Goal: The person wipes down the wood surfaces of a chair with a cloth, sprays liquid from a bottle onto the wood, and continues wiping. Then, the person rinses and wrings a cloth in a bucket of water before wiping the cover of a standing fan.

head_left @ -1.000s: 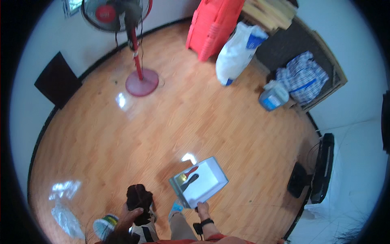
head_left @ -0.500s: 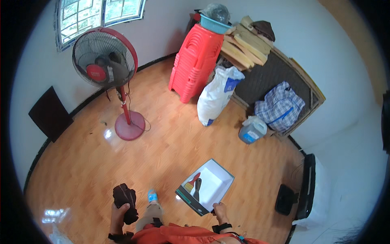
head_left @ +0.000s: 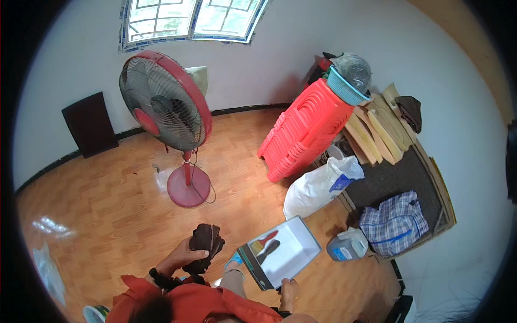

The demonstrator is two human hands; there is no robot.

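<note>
My left hand (head_left: 182,257) is closed round a folded dark brown cloth (head_left: 207,243), thumb across its front. Just right of it, my right hand (head_left: 289,294) grips the near corner of a shallow open box (head_left: 295,245), white inside with a dark green front edge. The box is held tilted above the floor. Inside it lie a scraper-like tool with a black handle (head_left: 271,247) and a brush (head_left: 263,242) with a red handle and yellowish bristles. The cloth and the box are apart, with a small gap between them.
A red standing fan (head_left: 188,183) stands ahead left. Stacked red stools (head_left: 309,129) carry a blue basket (head_left: 344,89). A white sack (head_left: 318,191), a plastic jug (head_left: 344,246) and a checked bag (head_left: 396,223) line the right side. A dark panel (head_left: 90,125) leans on the left wall.
The view has turned, so the room's things sit elsewhere in the picture. My left hand with the cloth has come up and right, nearer the box. Both hands keep their hold.
</note>
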